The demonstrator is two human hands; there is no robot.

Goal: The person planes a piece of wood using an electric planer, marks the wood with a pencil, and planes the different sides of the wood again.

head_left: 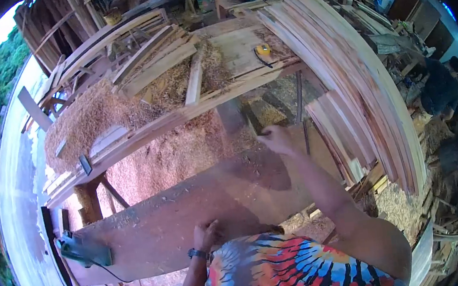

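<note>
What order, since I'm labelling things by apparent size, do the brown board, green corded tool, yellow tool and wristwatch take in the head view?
1. Brown board
2. Green corded tool
3. Yellow tool and wristwatch: too alike to rank surely, with the wristwatch nearer the camera.

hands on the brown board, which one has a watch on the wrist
The left hand, at the board's near side: a dark watch circles its wrist. The right hand, at the far edge, has a bare wrist.
</note>
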